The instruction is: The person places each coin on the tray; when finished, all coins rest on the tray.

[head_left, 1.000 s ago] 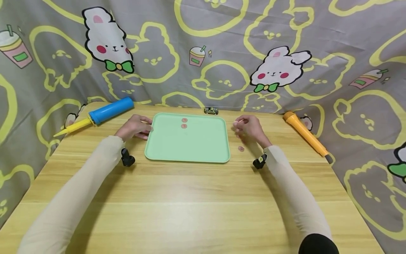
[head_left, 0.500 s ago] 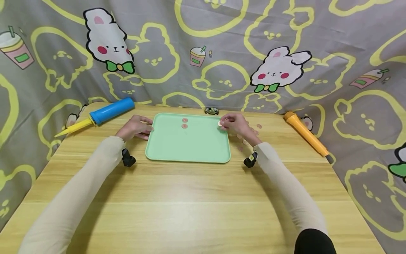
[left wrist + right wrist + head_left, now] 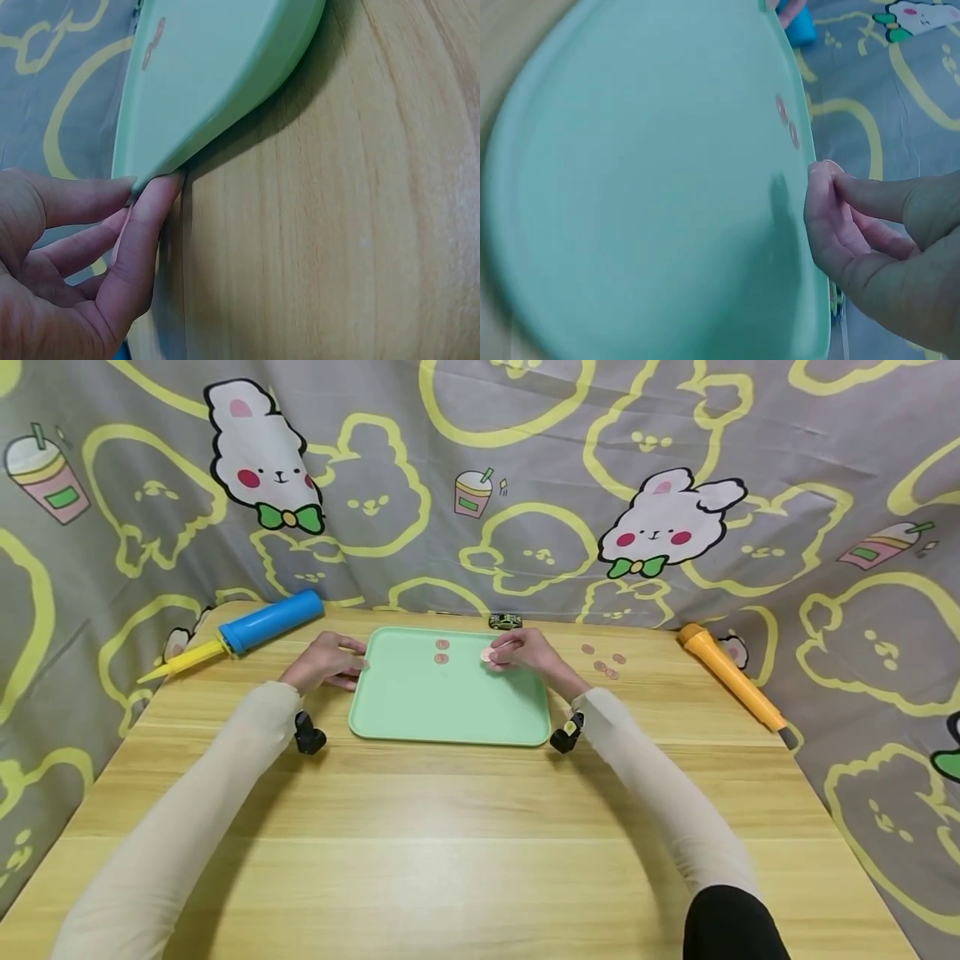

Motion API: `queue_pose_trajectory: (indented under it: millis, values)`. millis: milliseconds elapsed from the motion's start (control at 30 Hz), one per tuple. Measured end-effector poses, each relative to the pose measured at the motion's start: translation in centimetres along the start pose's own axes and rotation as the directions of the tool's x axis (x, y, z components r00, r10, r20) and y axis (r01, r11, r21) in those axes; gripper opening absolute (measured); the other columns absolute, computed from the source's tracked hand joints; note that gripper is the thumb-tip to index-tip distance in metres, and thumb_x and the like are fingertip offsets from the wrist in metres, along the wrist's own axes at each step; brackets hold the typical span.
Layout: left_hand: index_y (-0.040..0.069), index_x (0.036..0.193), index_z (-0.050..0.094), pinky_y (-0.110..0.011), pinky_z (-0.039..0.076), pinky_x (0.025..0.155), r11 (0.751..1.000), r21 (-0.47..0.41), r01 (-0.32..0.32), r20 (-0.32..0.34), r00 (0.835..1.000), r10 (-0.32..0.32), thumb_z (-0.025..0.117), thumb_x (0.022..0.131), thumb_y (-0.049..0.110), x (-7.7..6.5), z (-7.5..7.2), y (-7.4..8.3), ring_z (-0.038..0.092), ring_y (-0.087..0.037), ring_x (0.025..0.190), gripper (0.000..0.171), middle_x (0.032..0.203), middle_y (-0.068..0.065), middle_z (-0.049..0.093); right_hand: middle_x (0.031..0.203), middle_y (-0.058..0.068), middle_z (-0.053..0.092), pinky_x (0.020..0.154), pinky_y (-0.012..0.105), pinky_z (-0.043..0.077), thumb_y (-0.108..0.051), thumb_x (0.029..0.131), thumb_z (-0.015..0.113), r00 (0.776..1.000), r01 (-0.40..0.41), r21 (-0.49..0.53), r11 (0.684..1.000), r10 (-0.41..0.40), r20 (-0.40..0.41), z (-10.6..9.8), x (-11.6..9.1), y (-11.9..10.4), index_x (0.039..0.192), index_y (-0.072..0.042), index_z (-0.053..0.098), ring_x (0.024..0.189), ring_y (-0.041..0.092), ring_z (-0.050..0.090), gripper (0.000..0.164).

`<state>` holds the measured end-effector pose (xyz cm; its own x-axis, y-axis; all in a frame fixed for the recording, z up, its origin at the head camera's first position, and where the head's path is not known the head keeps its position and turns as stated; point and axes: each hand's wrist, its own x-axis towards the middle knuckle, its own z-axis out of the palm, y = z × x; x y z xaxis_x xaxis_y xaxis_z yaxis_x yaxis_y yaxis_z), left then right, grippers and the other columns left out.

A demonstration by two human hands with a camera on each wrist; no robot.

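The light green tray (image 3: 450,710) lies on the wooden table. My left hand (image 3: 327,660) grips its left rim; in the left wrist view, thumb and fingers of the left hand (image 3: 97,247) pinch the edge from both sides. Over the tray's upper right part, my right hand (image 3: 522,652) pinches a small copper-coloured coin (image 3: 487,655) between thumb and fingers. That coin is mostly hidden by the right hand's fingertips (image 3: 826,171) in the right wrist view. Two similar coins (image 3: 441,658) lie on the tray near its far edge, one behind the other.
Several more coins (image 3: 600,666) lie on the table right of the tray, partly behind the right forearm. A toy car (image 3: 505,622) stands behind the tray. A blue and yellow hand pump (image 3: 270,623) lies back left, an orange microphone (image 3: 731,677) at right. A patterned curtain (image 3: 390,568) hangs behind.
My right hand has moved left from the loose coins beside the tray to over the tray, carrying a coin. The left hand has stayed at the tray's left rim.
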<state>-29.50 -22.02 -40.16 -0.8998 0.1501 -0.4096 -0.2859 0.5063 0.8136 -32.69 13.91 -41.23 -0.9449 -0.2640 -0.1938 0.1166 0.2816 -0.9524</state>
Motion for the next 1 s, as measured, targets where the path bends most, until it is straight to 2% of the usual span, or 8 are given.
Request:
queue_pose_trajectory:
  millis: [200,367,467,667,800,867,1000]
  values:
    - [-0.007,0.156,0.04,-0.029,0.065,0.077,1.0,-0.007,0.003,0.005,1.0,-0.003,0.06,0.105,0.01,0.0,0.0,0.1,0.066,-0.035,0.116,0.057,0.139,-0.032,0.057,0.103,0.026,0.075,0.088,0.041,0.065,0.009,0.093,0.073,0.999,-0.022,0.038,0.999,0.02,0.05,2.0,0.4,-0.7,0.119,0.016,0.068,0.076,0.02,0.076,0.027]
    - [-0.007,0.156,0.041,-0.03,0.066,0.077,1.0,-0.011,0.009,0.005,1.0,-0.009,0.06,0.105,0.01,0.2,0.0,0.0,0.066,-0.034,0.115,0.057,0.138,-0.03,0.058,0.098,0.022,0.076,0.085,0.037,0.065,0.008,0.094,0.072,0.993,-0.053,0.076,0.996,0.045,0.106,3.6,0.9,-0.7,0.117,0.015,0.069,0.078,0.021,0.077,0.024]
    - [-0.007,0.156,0.042,-0.03,0.065,0.077,1.0,-0.011,0.007,0.002,1.0,-0.007,0.061,0.105,0.01,0.2,0.1,-0.1,0.066,-0.033,0.114,0.057,0.137,-0.03,0.058,0.095,0.021,0.077,0.08,0.034,0.066,0.007,0.093,0.074,0.993,-0.054,0.043,0.998,0.049,0.11,4.6,0.9,-0.7,0.113,0.014,0.071,0.074,0.019,0.076,0.021]
    - [-0.008,0.155,0.041,-0.03,0.066,0.076,1.0,-0.005,-0.003,0.001,1.0,0.003,0.061,0.105,0.009,0.1,0.0,-0.1,0.066,-0.035,0.116,0.057,0.137,-0.031,0.058,0.09,0.023,0.076,0.073,0.032,0.066,0.003,0.09,0.08,0.997,-0.009,-0.077,0.997,0.015,0.074,6.6,0.6,-1.1,0.102,0.013,0.073,0.067,0.018,0.074,0.017]
    - [-0.009,0.155,0.041,-0.03,0.065,0.076,1.0,-0.007,-0.005,0.002,1.0,0.005,0.06,0.105,0.009,0.1,0.0,-0.1,0.067,-0.032,0.112,0.056,0.137,-0.032,0.059,0.085,0.019,0.076,0.069,0.029,0.066,-0.001,0.089,0.082,0.999,0.022,-0.191,0.981,-0.015,0.038,7.4,0.8,-1.1,0.096,0.009,0.075,0.066,0.016,0.073,0.014]
    - [-0.008,0.155,0.041,-0.029,0.065,0.076,1.0,-0.008,-0.004,0.001,1.0,0.004,0.06,0.105,0.009,0.1,0.0,-0.1,0.068,-0.03,0.109,0.056,0.138,-0.032,0.059,0.083,0.017,0.076,0.068,0.029,0.065,-0.002,0.09,0.081,0.999,0.041,-0.264,0.964,-0.034,0.034,7.7,0.8,-1.3,0.093,0.007,0.075,0.065,0.016,0.072,0.012]
    - [-0.008,0.155,0.041,-0.03,0.065,0.077,1.0,-0.005,-0.003,0.0,1.0,0.003,0.059,0.105,0.009,0.2,0.0,-0.1,0.068,-0.03,0.11,0.056,0.139,-0.033,0.058,0.076,0.012,0.075,0.071,0.028,0.062,-0.009,0.092,0.081,0.997,0.071,-0.422,0.904,-0.056,0.047,8.2,0.8,-1.8,0.086,0.003,0.075,0.061,0.015,0.068,0.014]
